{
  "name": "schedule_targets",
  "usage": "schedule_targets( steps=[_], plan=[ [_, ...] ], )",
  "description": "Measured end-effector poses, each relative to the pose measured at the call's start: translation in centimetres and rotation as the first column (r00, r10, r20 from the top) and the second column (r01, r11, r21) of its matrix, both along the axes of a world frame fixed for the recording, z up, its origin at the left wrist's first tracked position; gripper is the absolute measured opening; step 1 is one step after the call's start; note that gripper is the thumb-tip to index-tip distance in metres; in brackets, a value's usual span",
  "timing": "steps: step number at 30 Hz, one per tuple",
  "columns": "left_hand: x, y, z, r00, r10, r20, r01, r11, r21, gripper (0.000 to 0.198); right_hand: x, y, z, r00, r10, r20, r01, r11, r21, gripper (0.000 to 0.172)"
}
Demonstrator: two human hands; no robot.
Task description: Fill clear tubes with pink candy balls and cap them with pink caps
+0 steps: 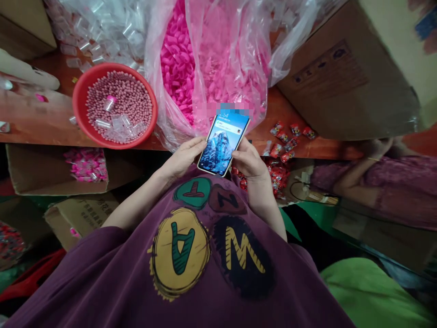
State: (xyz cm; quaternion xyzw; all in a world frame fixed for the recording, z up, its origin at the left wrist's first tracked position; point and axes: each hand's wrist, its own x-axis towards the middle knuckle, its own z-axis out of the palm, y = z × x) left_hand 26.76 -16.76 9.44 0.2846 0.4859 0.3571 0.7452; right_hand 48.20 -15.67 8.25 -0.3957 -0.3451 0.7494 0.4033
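Note:
A smartphone (218, 148) with a lit lock screen showing a snowy mountain is held in front of my chest, at the table's front edge. My left hand (187, 155) grips its left edge, and my right hand (250, 158) is closed around its right edge with the thumb at the side of the screen. Behind the phone lies a clear plastic bag of pink plastic pieces (177, 59). To the left of it stands a red bowl (78, 105) of small pink beads, with several clear cups lying on top, one with a pink cap.
Clear plastic cups (112, 27) pile up at the back left. Small red packets (290, 141) lie on the table at right, beside a large cardboard box (344, 82). Another person's arm (358, 173) is at the far right. An open carton (37, 168) sits below the table at left.

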Motion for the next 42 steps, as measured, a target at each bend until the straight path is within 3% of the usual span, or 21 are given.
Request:
schedule_targets(
  steps=[4,9,14,20,23,26,29,32,35,37,42],
  plan=[
    [-1.0,-0.2,0.3,0.998,0.052,-0.025,-0.05,0.996,0.069,0.053,-1.0,0.0,0.0,0.998,-0.031,0.048,0.03,0.999,0.028,0.066],
    [-1.5,-0.7,-0.3,0.994,0.092,-0.056,-0.086,0.992,0.089,0.046,-2.5,1.5,-1.1,0.975,-0.169,0.147,0.169,0.986,0.012,0.044],
    [-1.9,-1.0,-0.5,0.993,0.107,-0.056,-0.106,0.994,0.019,0.034,-3.4,2.4,-0.6,0.957,-0.196,0.216,0.185,0.98,0.07,0.065],
    [-2.3,-0.6,0.0,0.984,0.179,0.01,-0.179,0.984,0.011,0.046,-4.2,2.2,0.1,0.963,-0.126,0.237,0.112,0.991,0.071,0.069],
    [-2.5,-0.5,-0.1,0.978,0.207,0.015,-0.207,0.978,-0.004,0.046,-4.0,2.0,0.1,0.934,-0.171,0.313,0.12,0.977,0.176,0.066],
    [-2.9,-0.6,-0.4,0.969,0.243,0.04,-0.244,0.97,0.007,0.045,-3.3,1.7,0.0,0.839,-0.288,0.462,0.078,0.903,0.422,0.065],
    [-3.1,-0.7,-0.6,0.96,0.272,0.067,-0.275,0.961,0.028,0.049,-2.6,1.5,0.0,0.655,-0.4,0.641,-0.179,0.741,0.647,0.074],
    [-3.1,-0.8,-0.5,0.954,0.28,0.103,-0.284,0.959,0.021,0.051,-2.4,1.5,-0.1,0.459,-0.455,0.763,-0.43,0.638,0.639,0.076],
    [-3.0,-0.8,-0.3,0.953,0.273,0.132,-0.277,0.961,0.009,0.048,-2.6,1.7,-0.4,0.454,-0.522,0.722,-0.482,0.538,0.692,0.073],
    [-2.9,-0.8,-0.2,0.95,0.277,0.141,-0.281,0.96,0.009,0.046,-2.8,1.9,-0.5,0.469,-0.549,0.692,-0.474,0.505,0.722,0.073],
    [-2.9,-0.9,-0.2,0.95,0.268,0.16,-0.272,0.962,0.004,0.046,-3.3,1.8,0.0,0.389,-0.549,0.74,-0.525,0.528,0.668,0.071]
  ],
)
